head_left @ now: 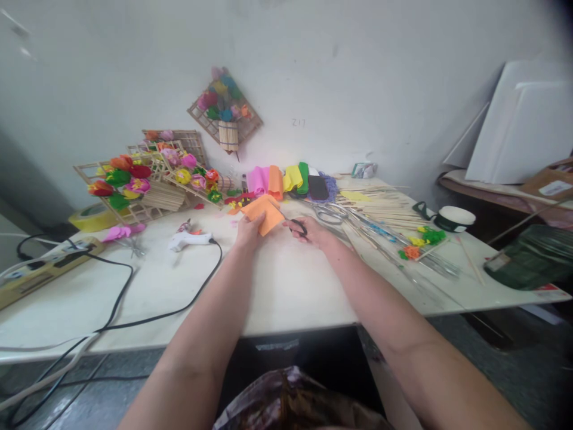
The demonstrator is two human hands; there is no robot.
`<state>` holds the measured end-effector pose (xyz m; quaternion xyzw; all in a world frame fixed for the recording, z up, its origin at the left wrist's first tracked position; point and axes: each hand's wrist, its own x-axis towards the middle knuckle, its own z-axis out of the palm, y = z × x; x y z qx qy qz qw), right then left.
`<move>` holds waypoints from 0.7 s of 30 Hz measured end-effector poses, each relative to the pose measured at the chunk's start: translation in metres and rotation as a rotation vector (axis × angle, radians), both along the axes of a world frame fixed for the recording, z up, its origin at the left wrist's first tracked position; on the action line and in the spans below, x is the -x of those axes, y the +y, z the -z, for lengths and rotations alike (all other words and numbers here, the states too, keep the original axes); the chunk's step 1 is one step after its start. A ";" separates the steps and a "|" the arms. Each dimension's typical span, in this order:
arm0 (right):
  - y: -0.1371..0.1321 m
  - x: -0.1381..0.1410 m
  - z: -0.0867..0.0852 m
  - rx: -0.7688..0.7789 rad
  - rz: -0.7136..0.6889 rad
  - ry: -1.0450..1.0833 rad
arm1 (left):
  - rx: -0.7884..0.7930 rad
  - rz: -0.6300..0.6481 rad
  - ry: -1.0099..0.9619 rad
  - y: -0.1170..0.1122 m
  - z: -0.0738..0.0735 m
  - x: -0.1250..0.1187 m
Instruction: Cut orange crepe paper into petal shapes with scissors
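My left hand grips a folded piece of orange crepe paper above the middle of the table. In my right hand is a pair of scissors with black handles, my fingers wrapped round them. The blades point up and left along the paper's right part; whether they are cutting cannot be made out. Behind the paper lie rolls of crepe paper in pink, orange, yellow and green. A white glue gun rests left of my left hand.
Bamboo frames with paper flowers stand at the back left; a similar one hangs on the wall. A power strip and black cables lie at left. Thin sticks, large scissors and a green jar occupy the right.
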<state>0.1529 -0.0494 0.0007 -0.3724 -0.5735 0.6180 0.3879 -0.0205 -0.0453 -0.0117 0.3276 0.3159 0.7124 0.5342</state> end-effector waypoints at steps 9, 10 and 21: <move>-0.001 -0.001 -0.001 -0.001 0.010 -0.039 | 0.015 0.041 -0.007 -0.001 0.000 0.001; 0.000 -0.002 -0.001 0.005 0.006 -0.040 | 0.017 0.038 -0.015 0.000 0.000 0.002; 0.000 -0.005 0.001 0.033 -0.061 -0.061 | 0.029 -0.054 -0.066 0.004 0.003 0.007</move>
